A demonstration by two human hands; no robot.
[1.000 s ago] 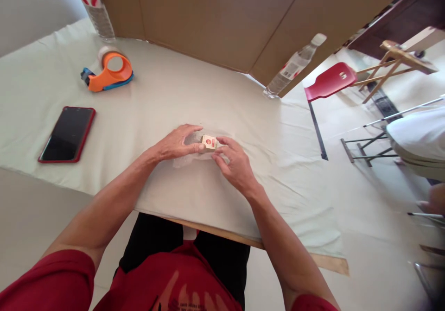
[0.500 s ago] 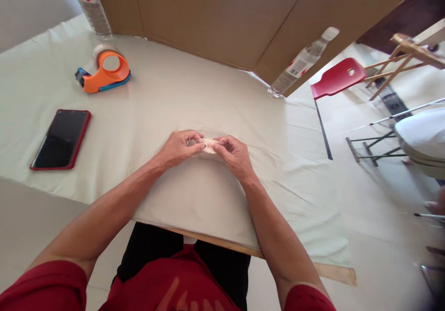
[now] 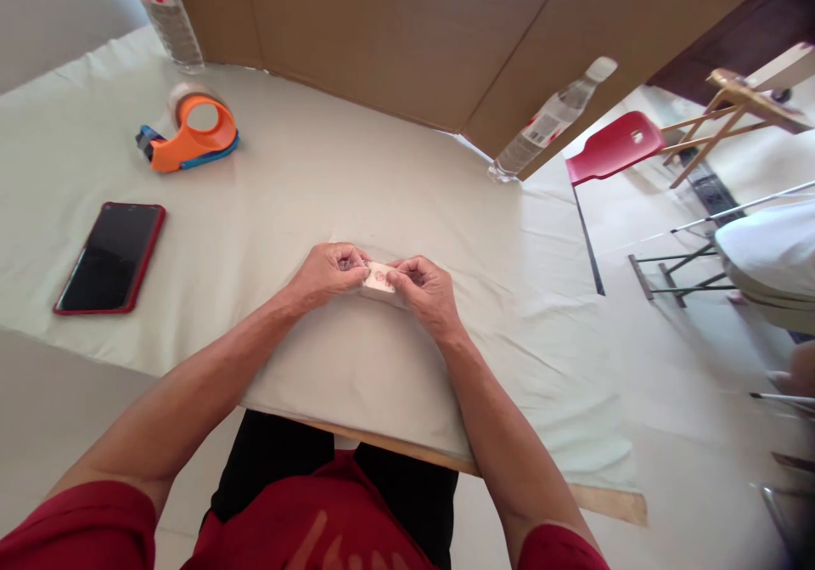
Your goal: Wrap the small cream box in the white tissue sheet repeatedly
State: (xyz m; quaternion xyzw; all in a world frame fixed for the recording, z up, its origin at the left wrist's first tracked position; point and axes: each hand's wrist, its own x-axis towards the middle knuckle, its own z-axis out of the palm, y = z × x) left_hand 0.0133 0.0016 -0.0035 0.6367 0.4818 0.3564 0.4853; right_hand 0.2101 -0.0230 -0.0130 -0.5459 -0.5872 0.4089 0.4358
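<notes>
Between my two hands, just over the cloth-covered table (image 3: pixel 356 358), is a small pale flat piece (image 3: pixel 380 277) with a reddish round print. Its exact kind is too small to make out. My left hand (image 3: pixel 334 269) pinches its left end between thumb and fingers. At the opposite end, the thumb and curled fingers of my right hand (image 3: pixel 424 288) grip it as well. Both sets of fingers hide its edges, and a thin clear film seems to lie around or behind it.
On the left lie a phone (image 3: pixel 110 258) in a red case and an orange tape dispenser (image 3: pixel 191 132). A cardboard panel (image 3: pixel 369 35) stands behind, with a water bottle (image 3: pixel 169 22) at its left and another bottle (image 3: pixel 551 124) at its right. Beyond is a red chair (image 3: pixel 616 147).
The pale piece has tilted so its printed face shows more fully. My hands have shifted slightly while keeping their pinch on it.
</notes>
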